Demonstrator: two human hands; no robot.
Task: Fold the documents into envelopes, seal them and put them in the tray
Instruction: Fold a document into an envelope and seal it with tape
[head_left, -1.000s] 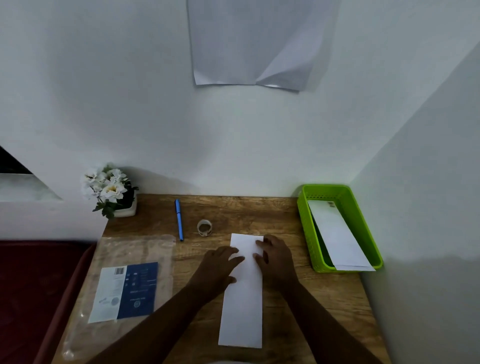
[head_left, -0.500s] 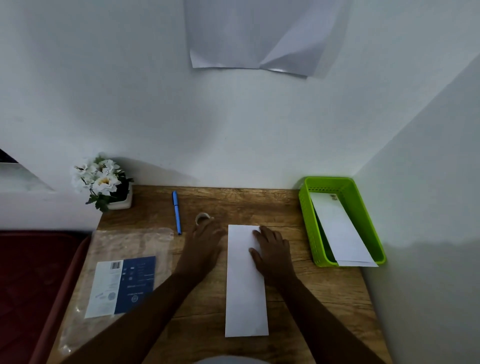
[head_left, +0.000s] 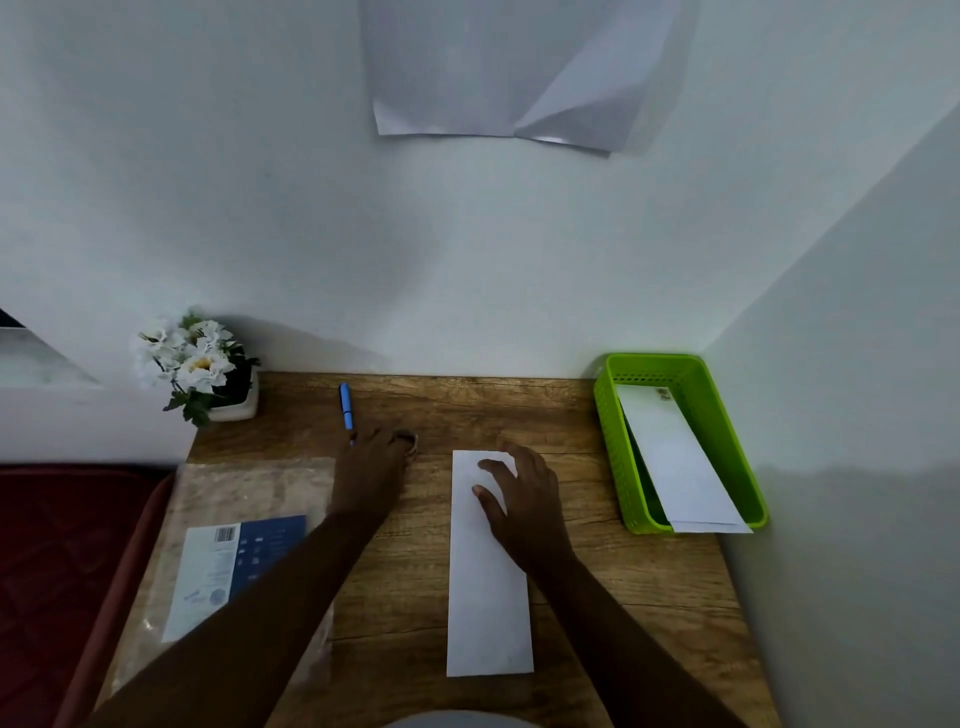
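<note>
while left hand (head_left: 371, 475) covers tape roll (head_left: 410, 442), pen (head_left: 346, 405) lies beside.

Both forearms are bare to the bottom edge of the view, with no sleeves showing. The left hand (head_left: 370, 470) and right hand (head_left: 524, 499) are bare too.

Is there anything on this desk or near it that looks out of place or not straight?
Two things. The white envelope in the green plastic tray lies askew, its near end overhanging the rim. The white paper sheet on the wall has its lower right corner curled away.
</note>
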